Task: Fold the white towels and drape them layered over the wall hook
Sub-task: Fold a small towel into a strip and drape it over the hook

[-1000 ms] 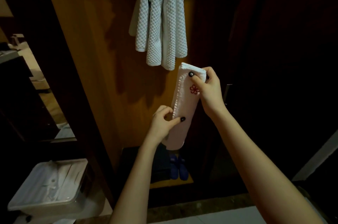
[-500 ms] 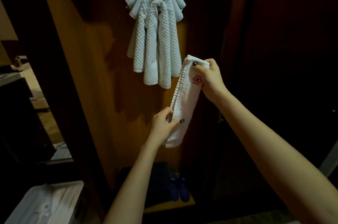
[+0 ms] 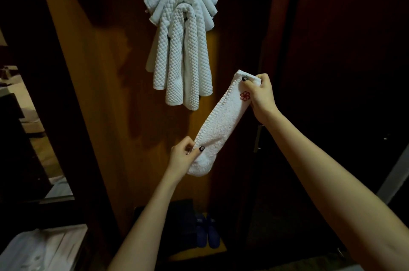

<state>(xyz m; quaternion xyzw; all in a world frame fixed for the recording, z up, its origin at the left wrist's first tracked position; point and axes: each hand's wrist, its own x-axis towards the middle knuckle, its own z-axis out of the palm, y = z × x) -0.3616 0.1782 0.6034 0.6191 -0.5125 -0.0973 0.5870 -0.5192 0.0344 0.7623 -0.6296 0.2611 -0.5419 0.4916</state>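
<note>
Since the frame is dim, far-left detail is murky: a whitish lidded bin (image 3: pixel 39 248) sits low in the corner, contents unclear. Next right is a wooden wall panel (image 3: pixel 99 104) with a bundle of waffle-weave towels (image 3: pixel 181 53) already draped in layers near its top; the wall hook itself is hidden under them. Below that bundle, the left hand (image 3: pixel 182 156) pinches the lower end of the folded white towel (image 3: pixel 221 129), thumb on the front face, fingers curled behind the ribbed edge. Low down beneath the arms, blue slippers (image 3: pixel 207 233). The towel is folded into a narrow strip and held in the air in front of the panel, slanting up to the right. It touches nothing but the two hands, and its top end is near the bundle's lower right but apart from it. Red flower embroidery (image 3: pixel 245 96) sits near the upper end. The right hand (image 3: pixel 262 93) grips that upper end, thumb over the front, fingers wrapped behind. A metal door handle (image 3: pixel 257 137) is on the dark door at right. Handling, my guess: the terry is light, soft, floppy, not slippery, not fragile. The fold will likely open if one end is let go, so pinch both ends through all layers, carry the middle over the hook, and let the ends hang evenly. Risk: the bundle looks crowded, so a new strip may slide off.
</note>
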